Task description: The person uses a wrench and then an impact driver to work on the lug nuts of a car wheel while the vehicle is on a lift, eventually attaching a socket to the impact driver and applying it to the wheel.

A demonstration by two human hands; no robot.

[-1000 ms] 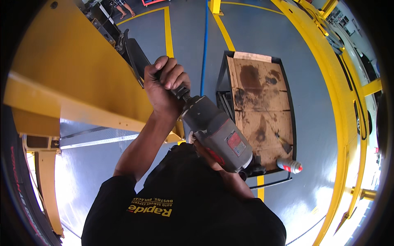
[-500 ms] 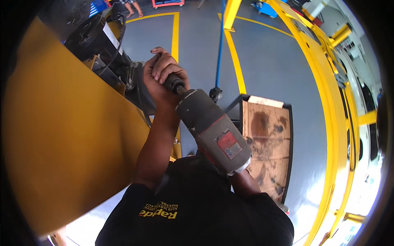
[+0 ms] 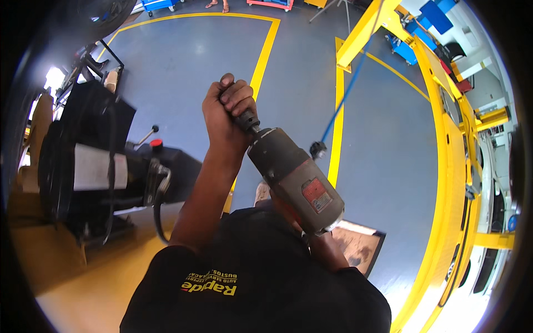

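A large impact wrench (image 3: 297,177), with a dark nose and a grey body bearing a red label, lies slantwise in front of my chest. My left hand (image 3: 230,102) is closed around the black socket (image 3: 247,120) at its front end, thumb on top. My right forearm (image 3: 328,251) reaches up to the wrench's rear end. The body of the tool hides my right hand and its fingers, but the wrench rests in that grip. To the right of the nose, a blue hose (image 3: 351,86) runs down to a black fitting (image 3: 318,150), apart from my hands.
Close on my left stands a black machine (image 3: 91,172) with a red button (image 3: 156,143) and a lever. Yellow lift posts (image 3: 444,183) rise on the right. A cardboard-covered tray (image 3: 355,244) sits low right. Blue carts (image 3: 401,50) and a person's feet (image 3: 217,6) are farther off.
My view has swung and moved, bringing the black machine fully in at left. The yellow panel and the cardboard-covered tray have slid lower. Both hands keep their hold on the impact wrench and socket.
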